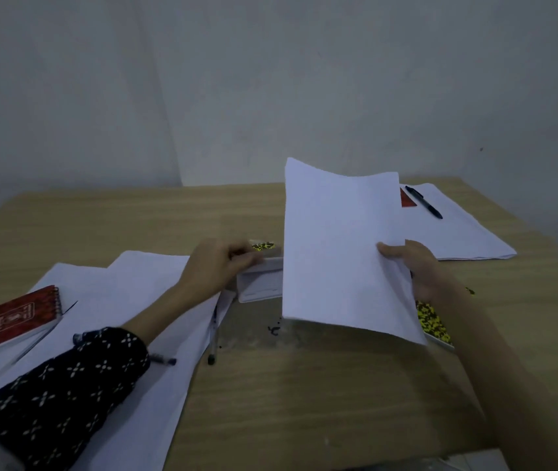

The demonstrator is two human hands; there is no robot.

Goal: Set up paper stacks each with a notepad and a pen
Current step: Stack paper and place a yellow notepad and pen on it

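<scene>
Pinching a sheaf of white paper (342,246), the right grip (417,266) holds it upright above the counter (304,396). The left grip (216,266) curls over a white box (260,283); contents indiscernible. A yellow-patterned notepad (432,321) lies beneath the right grip.

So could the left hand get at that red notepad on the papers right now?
Probably yes: the red notepad lies uncovered on the papers beside the left forearm, but the left hand is busy gripping a white box and must let go first.

red notepad (9,317) cover print, too blurred to read
</scene>
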